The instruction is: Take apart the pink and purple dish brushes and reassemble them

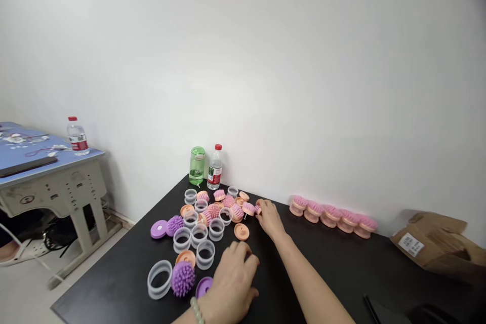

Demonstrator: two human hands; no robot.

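Observation:
My right hand is at the far side of the black table, its fingers closed on a pink bristle brush head. Nearer to me, my left hand, with a bead bracelet, hovers with bent, parted fingers and nothing visible in them. Beside it lie a purple disc, partly covered by the hand, and a purple bristle brush head. An orange disc rests between the hands. Left of them spread several clear plastic rings and more pink brush heads.
Several assembled pink brushes stand in a row along the wall. A torn cardboard box sits at the right. A green bottle and a water bottle stand at the back corner. A blue desk is at the left.

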